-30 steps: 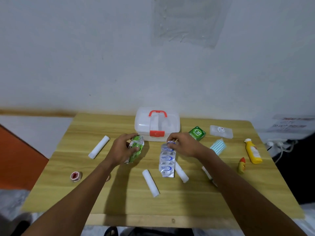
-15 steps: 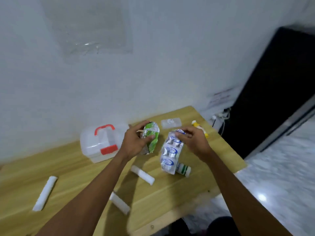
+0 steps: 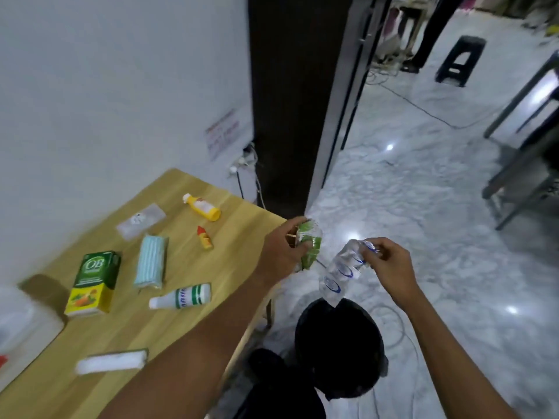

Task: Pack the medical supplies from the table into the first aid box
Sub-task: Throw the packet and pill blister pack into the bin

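My left hand (image 3: 282, 252) grips a green and clear packet (image 3: 310, 246), held out past the table's right edge. My right hand (image 3: 385, 264) pinches the top of a silver strip of blue-printed blister packs (image 3: 343, 272), which hangs down over a black bin (image 3: 338, 340) on the floor. On the wooden table (image 3: 187, 267) lie a green OB box (image 3: 95, 281), a folded blue face mask (image 3: 150, 264), a white bottle with green stripes (image 3: 181, 297), a yellow bottle (image 3: 202, 207), a small red-capped bottle (image 3: 205, 237), a clear pouch (image 3: 140, 220) and a white gauze roll (image 3: 112, 361). The first aid box (image 3: 18, 322) shows only as a blurred white corner at far left.
A white wall runs behind the table, with a dark door panel (image 3: 284, 101) beyond its right end. Cables and a plug (image 3: 245, 164) hang at the wall corner. The marble floor to the right holds a black stool (image 3: 461, 60) and a metal-framed table (image 3: 526, 140).
The view has swung far to the right. Both hands have carried the green packet and the blister strip off the table, out over the floor and the black bin.
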